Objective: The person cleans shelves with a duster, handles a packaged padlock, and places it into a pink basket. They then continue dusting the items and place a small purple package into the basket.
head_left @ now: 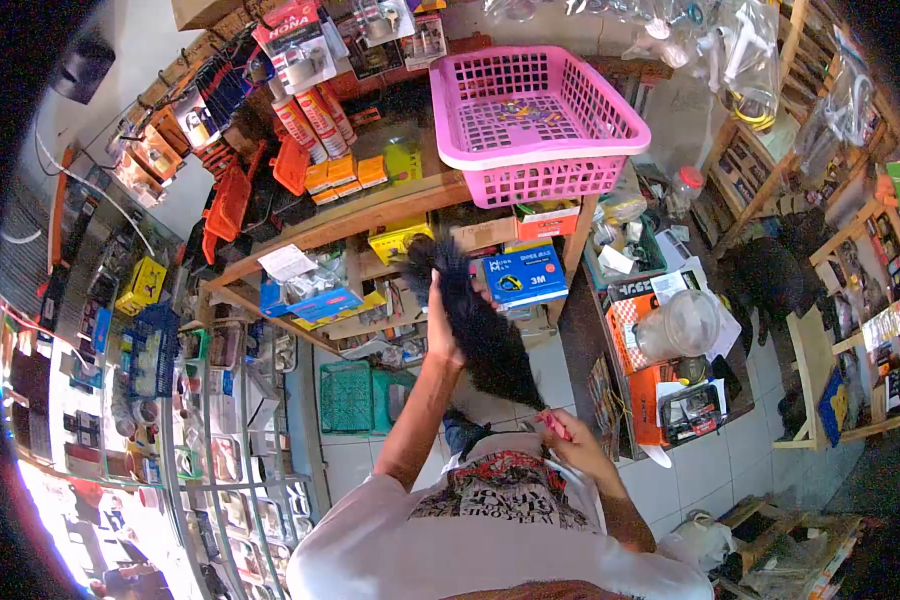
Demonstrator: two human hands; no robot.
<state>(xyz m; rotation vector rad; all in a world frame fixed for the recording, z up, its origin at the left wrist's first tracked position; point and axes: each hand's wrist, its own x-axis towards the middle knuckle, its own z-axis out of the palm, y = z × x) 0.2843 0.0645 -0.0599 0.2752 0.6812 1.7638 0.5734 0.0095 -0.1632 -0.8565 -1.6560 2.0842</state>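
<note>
A black feather duster (490,350) slants across the middle of the head view, its fluffy end up and to the left. My right hand (576,445) is closed round its pinkish-red handle at the lower end. Higher up, my left hand (442,325) grips the black feathers, with the fingers partly hidden behind them. Just behind the feathers, on a shelf, are a blue 3M box (526,274) and a yellow box (400,240).
On the wooden shelf top stands a pink basket (540,165) with small items inside. Spray cans (300,125) and orange boxes (345,178) are left of it. A cluttered side table (710,410) holds a clear plastic tub (678,325). A green crate (346,398) sits on the floor.
</note>
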